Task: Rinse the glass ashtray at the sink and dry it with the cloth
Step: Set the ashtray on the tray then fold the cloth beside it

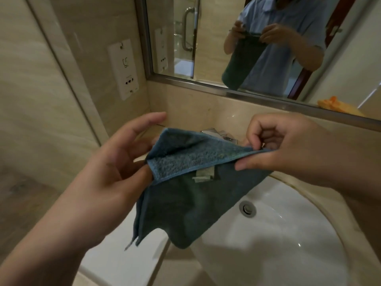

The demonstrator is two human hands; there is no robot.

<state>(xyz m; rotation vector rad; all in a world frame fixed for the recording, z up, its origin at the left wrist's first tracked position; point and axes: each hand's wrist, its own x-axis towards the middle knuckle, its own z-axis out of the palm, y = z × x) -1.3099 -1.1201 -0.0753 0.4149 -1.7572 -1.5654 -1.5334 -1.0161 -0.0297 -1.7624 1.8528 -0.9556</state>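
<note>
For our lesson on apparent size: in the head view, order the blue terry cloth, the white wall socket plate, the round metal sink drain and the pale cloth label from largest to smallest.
1. Blue terry cloth, though nearest the camera
2. White wall socket plate
3. Pale cloth label and round metal sink drain: too alike to rank

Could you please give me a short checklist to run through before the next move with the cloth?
1. Left hand grips the cloth at its corner: ok.
2. Right hand pinches the cloth's top edge: ok.
3. Cloth opened out flat for wiping: not ok, it is folded over along the top.
4. Ashtray within reach: cannot tell, none shows in this view.
5. Sink free of standing water: ok, the bowl looks drained.
6. Tap turned off: cannot tell, the cloth hides most of it.
</note>
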